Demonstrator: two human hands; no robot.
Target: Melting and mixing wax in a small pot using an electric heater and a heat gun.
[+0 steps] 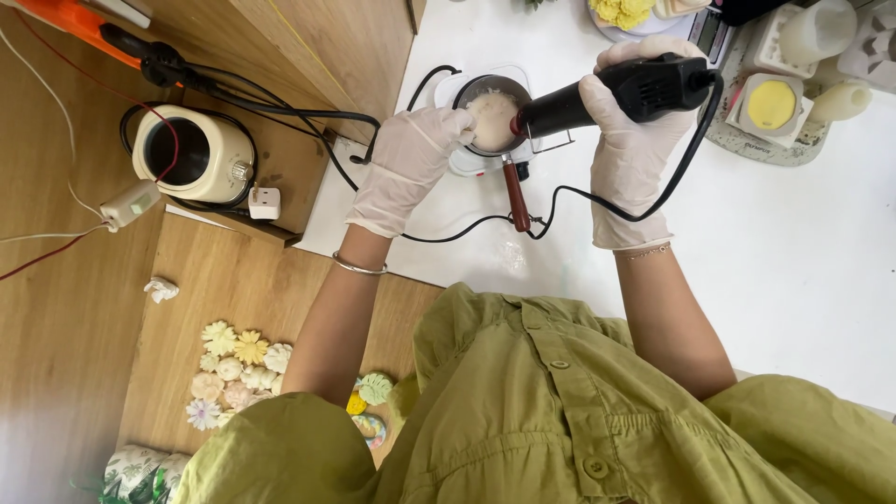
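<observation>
White table (793, 252) on the right side, with a wooden floor (56, 327) to the left and a lower wood shelf or bench (299, 56) running along the top left. A bunch of small flower-shaped pieces (233, 369) in cream, yellow and pink lie on the floor near the person's knee.

On the wood surface there's a cream-coloured pot (191, 154) with a dark inside, plugged in, wires all around it. On the table sits a small metal saucepan (493, 117) with a reddish-brown handle pointing toward the person; it holds something pale and lumpy, off-white. It stands on a small white base that looks like a scale or hot plate, can't tell which. Top right there's a tray with white moulds and a round yellow piece (772, 105).

Both hands are in white gloves. The left hand (411, 163) is curled at the pan's left rim, fingers touching it. The right hand (635, 131) is wrapped tight around the grip of a black heat gun (607, 98), nozzle aimed right at the pan's contents, its black cord (597, 201) looping down across the table.
</observation>
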